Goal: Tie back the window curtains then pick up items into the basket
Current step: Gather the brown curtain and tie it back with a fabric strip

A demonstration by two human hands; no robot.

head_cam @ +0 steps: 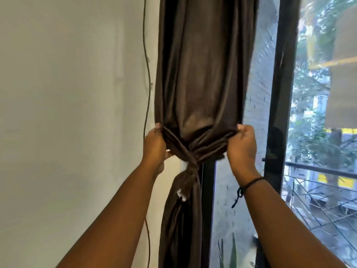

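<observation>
While your left hand (155, 145) and right hand (242, 144) both clutch folds of the dark brown curtain (202, 74), its knot (190, 161) looks nearly tied, gathered beside the window frame (284, 93). Fabric's bunched, glossy, tail hanging straight below. No basket or items in view, so pickup looks undone.

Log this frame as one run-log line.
phase: tying curtain | left hand: grips curtain fold left of knot | right hand: grips fold right of knot | basket: not in view
</observation>
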